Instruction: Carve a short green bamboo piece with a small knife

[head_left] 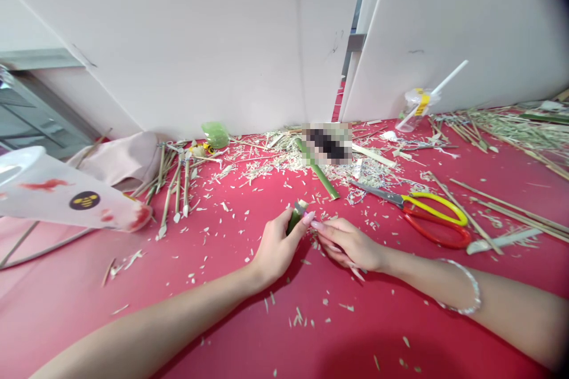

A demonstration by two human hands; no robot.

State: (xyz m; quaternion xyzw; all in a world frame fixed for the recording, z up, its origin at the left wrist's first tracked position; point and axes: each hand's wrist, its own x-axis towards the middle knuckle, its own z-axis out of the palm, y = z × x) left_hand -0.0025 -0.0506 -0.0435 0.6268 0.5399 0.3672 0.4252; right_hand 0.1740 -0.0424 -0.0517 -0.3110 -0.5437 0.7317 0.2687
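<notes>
My left hand (278,244) is closed around a short green stalk piece (294,220), which looks like bamboo and has a pale top end. A small greyish piece (301,208) sits against that top, too small to name. My right hand (349,241) is pinched, its thumb and forefinger meeting beside the left fingertips; what lies in the pinch, if anything, is hidden. Beyond both hands a longer green stalk (320,173) lies on the red tabletop (249,314). Scissors (429,213) with yellow and red handles rest to the right, blades partly apart.
Pale shavings (284,161) litter the table. At left a printed plastic cup (71,189) leans in, near cut sticks (180,186) and a pink cloth item (122,163). A clear cup with a straw (418,108) stands by the white panels (191,41). Thin sticks (520,210) lie right.
</notes>
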